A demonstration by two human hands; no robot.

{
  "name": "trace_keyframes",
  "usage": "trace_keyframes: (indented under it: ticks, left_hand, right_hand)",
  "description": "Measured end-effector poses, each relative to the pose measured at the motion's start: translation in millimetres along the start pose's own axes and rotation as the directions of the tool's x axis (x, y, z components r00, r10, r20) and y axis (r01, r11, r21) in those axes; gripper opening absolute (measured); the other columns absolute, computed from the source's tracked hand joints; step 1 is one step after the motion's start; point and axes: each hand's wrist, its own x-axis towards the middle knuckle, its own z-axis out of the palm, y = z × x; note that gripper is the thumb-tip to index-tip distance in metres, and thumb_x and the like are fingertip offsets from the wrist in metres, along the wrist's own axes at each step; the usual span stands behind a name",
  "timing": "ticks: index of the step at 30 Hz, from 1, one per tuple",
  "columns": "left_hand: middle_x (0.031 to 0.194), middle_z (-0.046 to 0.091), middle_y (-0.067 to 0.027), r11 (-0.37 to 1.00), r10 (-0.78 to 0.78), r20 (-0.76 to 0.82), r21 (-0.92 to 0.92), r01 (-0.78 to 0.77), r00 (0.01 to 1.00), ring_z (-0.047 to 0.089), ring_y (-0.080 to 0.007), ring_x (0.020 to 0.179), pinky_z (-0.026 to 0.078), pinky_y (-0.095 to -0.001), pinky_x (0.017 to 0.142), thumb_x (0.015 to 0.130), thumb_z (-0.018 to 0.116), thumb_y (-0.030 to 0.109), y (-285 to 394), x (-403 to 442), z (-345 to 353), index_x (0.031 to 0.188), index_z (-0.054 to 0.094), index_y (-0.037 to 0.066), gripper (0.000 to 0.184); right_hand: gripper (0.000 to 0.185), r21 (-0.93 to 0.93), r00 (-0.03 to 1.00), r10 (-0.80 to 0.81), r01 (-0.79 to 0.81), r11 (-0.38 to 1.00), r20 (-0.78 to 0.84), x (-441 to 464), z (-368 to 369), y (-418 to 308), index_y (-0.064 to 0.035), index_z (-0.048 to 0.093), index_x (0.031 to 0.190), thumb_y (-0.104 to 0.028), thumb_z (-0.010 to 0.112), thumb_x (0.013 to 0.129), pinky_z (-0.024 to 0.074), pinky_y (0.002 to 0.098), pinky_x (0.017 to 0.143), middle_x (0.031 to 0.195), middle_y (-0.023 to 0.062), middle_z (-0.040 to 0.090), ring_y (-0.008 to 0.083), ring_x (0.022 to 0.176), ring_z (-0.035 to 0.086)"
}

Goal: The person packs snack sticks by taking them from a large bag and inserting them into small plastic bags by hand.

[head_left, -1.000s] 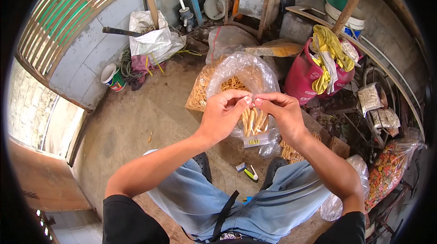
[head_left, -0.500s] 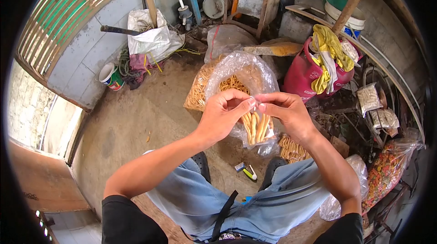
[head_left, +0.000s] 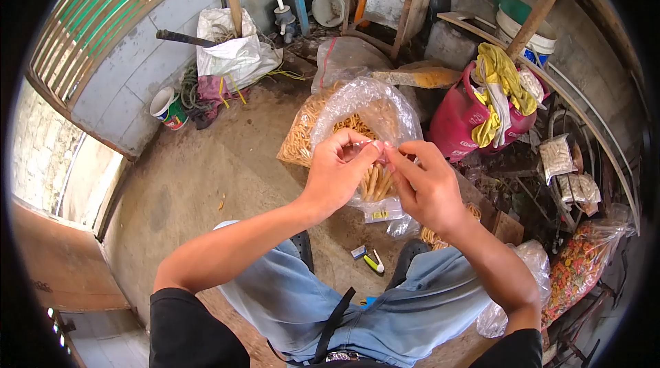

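Note:
Both hands meet at the top of a small clear plastic bag (head_left: 376, 184) of stick-shaped snacks, which hangs below the fingertips. My left hand (head_left: 338, 174) pinches the bag's top edge between thumb and forefinger. My right hand (head_left: 427, 186) is closed on the same edge, its thumb and forefinger touching the left fingertips. Behind the hands stands a large open plastic bag (head_left: 302, 136) filled with similar snacks. A stapler (head_left: 374, 262) with a green part and a small blue box (head_left: 358, 252) lie on the floor between the feet.
A pink container (head_left: 454, 120) draped with yellow cloth (head_left: 496, 76) stands at the right. Farther right is a bag of colourful snacks (head_left: 581, 261). A white sack (head_left: 237, 62) and a small bucket (head_left: 168, 108) stand at the upper left. Wooden posts rise at the back.
My right hand has turned, its back now facing more upward and its fingers pointing down over the bag's edge. The small bag has tilted and hangs less flat. The view has shifted slightly.

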Motion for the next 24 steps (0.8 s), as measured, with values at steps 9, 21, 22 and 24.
trace_keyframes:
  ticks: [9, 21, 22, 24]
  left_hand:
    - [0.089, 0.067, -0.0033, 0.995, -0.065, 0.021, -0.078, 0.066, 0.998, 0.057, -0.0033, 0.078, 0.044, -0.0189, 0.069, 0.09, 0.064, 0.011, 8.0, -1.1, -1.1, 0.098, 0.064, 0.002, 0.013]
    - [0.092, 0.068, -0.0092, 0.998, 0.069, 0.138, -0.01, -0.068, 0.988, 0.064, -0.0112, 0.086, 0.052, -0.0236, 0.076, 0.089, 0.064, 0.006, 8.3, 1.8, -4.3, 0.096, 0.062, -0.001, 0.01]
    - [0.092, 0.068, -0.0092, 0.998, 0.07, 0.14, -0.01, -0.069, 0.988, 0.064, -0.0112, 0.086, 0.052, -0.0236, 0.076, 0.089, 0.064, 0.006, 9.3, 1.2, -3.0, 0.096, 0.062, -0.001, 0.01]
    - [0.093, 0.068, -0.0098, 0.996, 0.063, 0.161, 0.058, -0.073, 0.985, 0.064, -0.0116, 0.086, 0.051, -0.0235, 0.076, 0.09, 0.062, 0.005, 11.7, -1.8, -0.5, 0.097, 0.061, -0.001, 0.01]
  right_hand:
    - [0.049, -0.364, 0.983, -0.069, 0.128, 0.922, 0.169, 2.9, -5.4, -17.4, 0.0029, 0.053, 0.123, -0.013, 0.06, 0.077, 0.0475, 0.0381, 0.082, 0.108, 0.0155, 0.05, 0.0295, 0.098, 0.052]
    - [0.041, 0.393, 0.952, 0.207, -0.284, 0.875, 0.227, 0.4, -15.7, 0.0, 0.003, 0.052, 0.128, -0.01, 0.051, 0.089, 0.0431, 0.0312, 0.083, 0.108, 0.0143, 0.05, 0.0215, 0.099, 0.048]
    - [0.037, 0.551, 0.914, 0.312, -0.406, 0.73, 0.259, 0.9, -15.0, 3.0, 0.0016, 0.054, 0.126, -0.01, 0.052, 0.091, 0.0437, 0.0285, 0.08, 0.106, 0.0104, 0.054, 0.0155, 0.096, 0.051]
    - [0.035, 0.599, 0.867, 0.384, -0.497, 0.628, 0.317, 2.9, -12.5, 6.3, 0.0008, 0.058, 0.123, -0.011, 0.057, 0.09, 0.0446, 0.0262, 0.078, 0.103, 0.007, 0.059, 0.0113, 0.091, 0.053]
